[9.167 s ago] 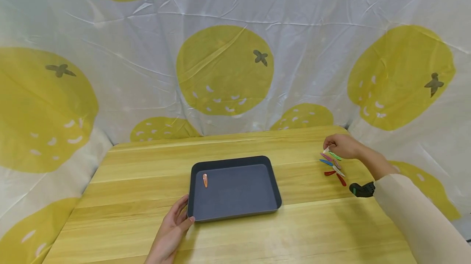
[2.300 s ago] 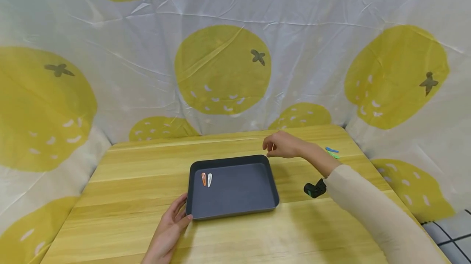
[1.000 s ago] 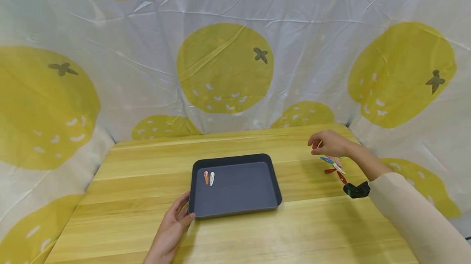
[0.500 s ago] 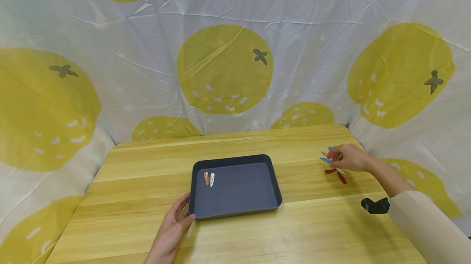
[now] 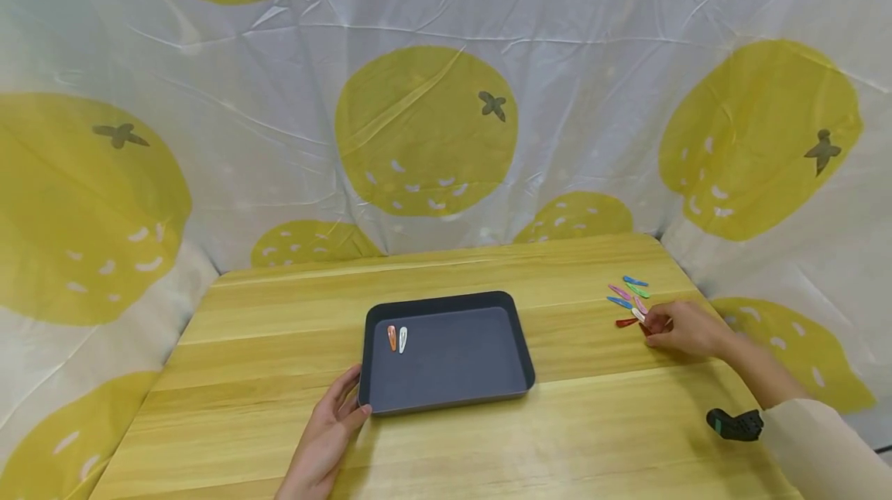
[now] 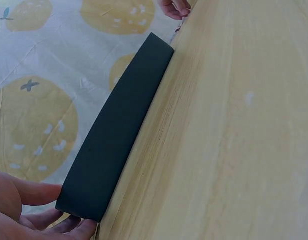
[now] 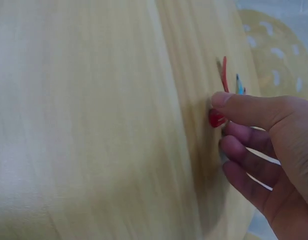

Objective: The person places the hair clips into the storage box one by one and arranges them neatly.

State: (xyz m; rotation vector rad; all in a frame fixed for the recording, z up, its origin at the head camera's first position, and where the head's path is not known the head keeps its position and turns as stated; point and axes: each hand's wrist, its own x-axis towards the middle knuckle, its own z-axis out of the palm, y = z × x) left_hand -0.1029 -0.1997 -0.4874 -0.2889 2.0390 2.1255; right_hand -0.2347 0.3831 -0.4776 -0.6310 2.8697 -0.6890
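Observation:
In the head view, my left hand (image 5: 324,430) grips the near left corner of a dark baking tray (image 5: 460,364), thumb at the rim. An orange hair clip (image 5: 392,338) and a white hair clip (image 5: 403,340) lie side by side inside it. At the table's right, my right hand (image 5: 690,327) has its thumb and finger around a red hair clip (image 7: 216,118), whose rounded end shows in the right wrist view. Close by lie another red clip (image 5: 626,323), a white clip (image 5: 638,315), and pink (image 5: 619,292), blue (image 5: 619,303) and green (image 5: 637,290) clips.
A black device (image 5: 735,425) shows beside the right sleeve (image 5: 815,438). The wooden table (image 5: 244,376) reaches back to a white curtain (image 5: 279,121) printed with large yellow fruit. Bare wood lies between the tray and the clips.
Since the oldest frame, the white clip has gone from my right hand into the tray beside the orange one. My right hand has since returned to the pile, moving nearer to a red clip.

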